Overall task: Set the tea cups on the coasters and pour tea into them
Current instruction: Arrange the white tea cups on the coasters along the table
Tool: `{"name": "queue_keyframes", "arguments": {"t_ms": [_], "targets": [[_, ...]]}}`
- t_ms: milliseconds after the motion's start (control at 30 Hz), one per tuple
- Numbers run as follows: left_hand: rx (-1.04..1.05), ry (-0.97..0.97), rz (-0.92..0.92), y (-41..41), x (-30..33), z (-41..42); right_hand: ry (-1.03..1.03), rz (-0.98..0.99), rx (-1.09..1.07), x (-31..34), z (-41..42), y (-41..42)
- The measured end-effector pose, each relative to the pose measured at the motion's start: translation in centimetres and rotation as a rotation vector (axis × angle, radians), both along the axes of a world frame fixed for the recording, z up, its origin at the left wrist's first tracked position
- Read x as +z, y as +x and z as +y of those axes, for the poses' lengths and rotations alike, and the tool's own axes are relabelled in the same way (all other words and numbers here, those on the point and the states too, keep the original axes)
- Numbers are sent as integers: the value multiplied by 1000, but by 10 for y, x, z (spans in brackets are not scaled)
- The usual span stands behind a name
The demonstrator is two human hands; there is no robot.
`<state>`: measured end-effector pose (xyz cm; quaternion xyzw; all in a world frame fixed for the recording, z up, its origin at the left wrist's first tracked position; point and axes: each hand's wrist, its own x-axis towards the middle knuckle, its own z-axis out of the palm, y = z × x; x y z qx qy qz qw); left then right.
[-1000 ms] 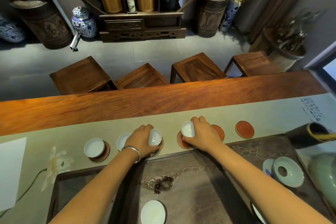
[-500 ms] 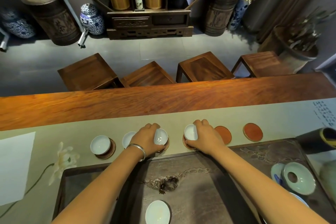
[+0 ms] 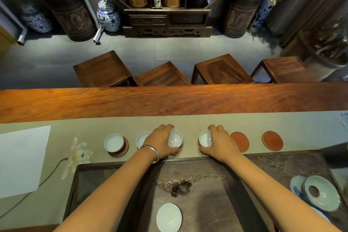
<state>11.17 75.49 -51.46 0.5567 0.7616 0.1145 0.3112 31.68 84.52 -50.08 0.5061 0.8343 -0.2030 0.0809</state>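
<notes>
2 cups point(image 3: 175, 138) in L/R grips point(image 3: 219, 144)

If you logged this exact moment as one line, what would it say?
left hand: setting cup on coaster | right hand: setting cup on coaster | bare coasters: two | tea: unpoured

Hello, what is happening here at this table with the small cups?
A person is setting white tea cups on round coasters along a table runner. The left hand holds one cup on its coaster, and the right hand holds another cup. Two cups farther left are already placed. Two orange coasters on the right are bare, and one spare cup waits on the dark tea tray. No tea is poured yet.
</notes>
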Motion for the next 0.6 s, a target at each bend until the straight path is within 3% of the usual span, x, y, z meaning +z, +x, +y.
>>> {"name": "queue_keyframes", "arguments": {"t_ms": [267, 600], "targets": [[25, 56, 36, -21, 26, -20, 129, 182, 54, 25, -23, -16], [268, 153, 87, -66, 70, -118, -5, 243, 450, 43, -107, -31]]}}
